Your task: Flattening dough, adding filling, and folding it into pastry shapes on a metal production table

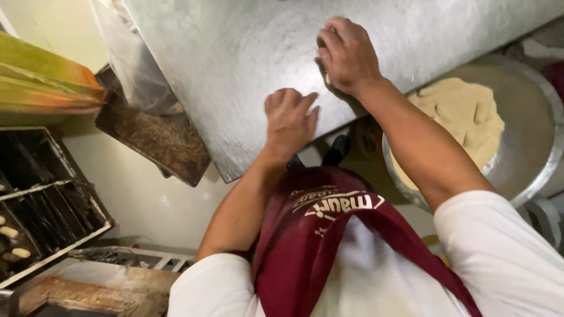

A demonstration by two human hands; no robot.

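Note:
A steel worktable (235,53) fills the top of the view. My right hand (348,56) is cupped palm-down on it, fingers curled over a small pale piece of dough (326,78) that barely shows at the hand's edge. My left hand (289,120) rests nearer the table's front edge, knuckles up and fingers bent against the steel. Whatever lies beneath its palm is hidden. The hands are about a hand's width apart. I wear a dark red apron (329,235) over a white shirt.
A large metal bowl (531,158) at the right holds a mass of pale dough (464,111). A brown tray with crumbs (158,138) sits left of the table, below a clear plastic sheet (126,58). Black baking moulds (47,199) with small dough pieces stand at the far left.

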